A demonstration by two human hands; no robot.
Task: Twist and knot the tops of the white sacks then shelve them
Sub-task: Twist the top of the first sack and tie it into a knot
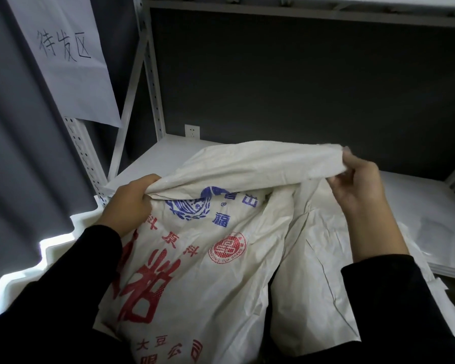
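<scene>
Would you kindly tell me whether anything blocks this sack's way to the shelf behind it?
Nothing visible does. Left hand and right hand grip the white sack by its top; the shelf board behind it is bare, with a flat white stack only at the right.

The sack crowds the shelf front; open room behind it.

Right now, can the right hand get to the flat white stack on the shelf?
Probably yes: the stack lies just beside the right hand with nothing between, but that hand is pinching the top of the sack.
</scene>
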